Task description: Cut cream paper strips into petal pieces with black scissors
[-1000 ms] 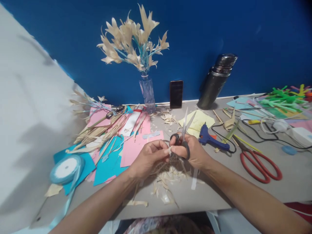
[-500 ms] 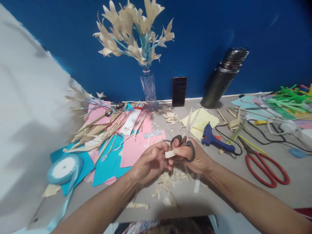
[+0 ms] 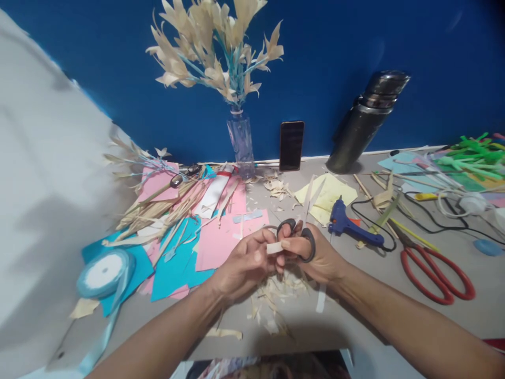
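Both hands meet over the middle of the table. A short pale strip [image 3: 273,247], like dried husk, spans between my fingers. My left hand [image 3: 246,263] pinches its left end. My right hand [image 3: 321,258] presses its other end with the thumb while black-handled scissors [image 3: 309,202] hang on its fingers. The scissors' blades point away from me, slightly spread, over a yellow paper sheet [image 3: 326,196]. Beneath the hands lies a scatter of pale husk scraps [image 3: 272,302].
On the left are blue paper [image 3: 173,276], pink paper [image 3: 211,247] and a ribbon roll [image 3: 104,271]. A vase [image 3: 240,142] with husk flowers, a phone [image 3: 292,146] and a flask [image 3: 365,126] line the wall. To the right lie a glue gun [image 3: 351,226] and red-handled scissors [image 3: 437,273].
My left thumb has come down and closed toward the strip, where it was raised before. The right hand and scissors keep almost the same place. The view has shifted slightly.
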`<state>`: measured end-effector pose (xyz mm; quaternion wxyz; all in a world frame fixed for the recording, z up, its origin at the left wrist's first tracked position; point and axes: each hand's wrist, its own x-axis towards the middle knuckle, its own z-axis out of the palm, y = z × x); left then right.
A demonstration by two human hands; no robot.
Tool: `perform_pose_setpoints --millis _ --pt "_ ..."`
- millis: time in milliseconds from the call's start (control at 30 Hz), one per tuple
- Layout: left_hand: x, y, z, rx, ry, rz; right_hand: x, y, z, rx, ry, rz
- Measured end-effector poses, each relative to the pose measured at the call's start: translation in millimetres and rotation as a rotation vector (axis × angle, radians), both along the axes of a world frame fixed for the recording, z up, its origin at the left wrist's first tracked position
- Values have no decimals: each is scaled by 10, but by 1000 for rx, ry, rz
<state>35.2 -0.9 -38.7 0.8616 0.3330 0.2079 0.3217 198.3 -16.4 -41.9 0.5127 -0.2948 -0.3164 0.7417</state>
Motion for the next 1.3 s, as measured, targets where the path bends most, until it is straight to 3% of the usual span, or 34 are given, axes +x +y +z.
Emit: perform_pose_setpoints --millis 133,333,567,767,1000,1133,1300 --pt "35 -40 -32 -3 110 95 -13 -6 -13 -5 -88 -28" --pt "-43 18 -70 33 -29 -41 -17 -4 19 -16 25 22" --pt "-7 -2 -69 -50 37 35 -1 14 -40 17 -94 17" --pt "-58 1 -21 -51 -90 -32 -3 -13 27 19 70 86" --pt "-15 -15 31 -46 62 51 -41 -58 75 80 -217 -5" --pt "-65 19 44 -49 -12 -60 -15 -40 127 63 -168 -12" --pt "-65 34 24 -70 16 4 41 -11 128 55 -177 19"
